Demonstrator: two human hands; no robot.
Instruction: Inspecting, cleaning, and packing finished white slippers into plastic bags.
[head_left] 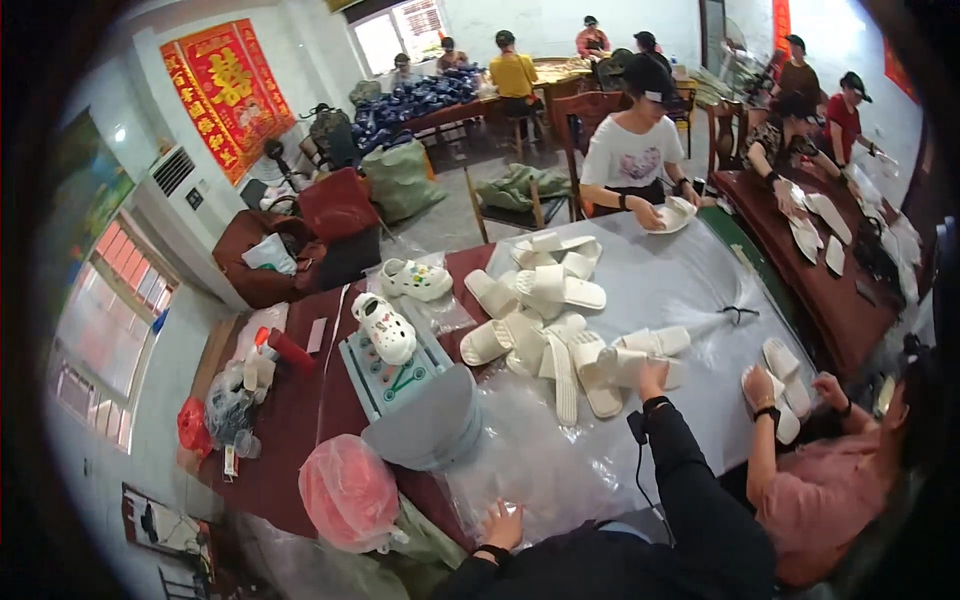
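My right hand, at the end of a black sleeve, is closed on a cream slide slipper at the near right side of a loose pile. My left hand rests by the table's near edge, fingers apart, on clear plastic bags. The pile of cream slippers spreads across the middle of the table, some overlapping. To the left, a white clog with charms stands on a grey-and-teal device. A second white clog lies behind it on clear plastic.
A pink bag-covered bundle stands left of my left hand. A red cylinder lies farther left. Across the table a person holds a slipper; at right another person in pink handles a pair. Other people sit at tables behind.
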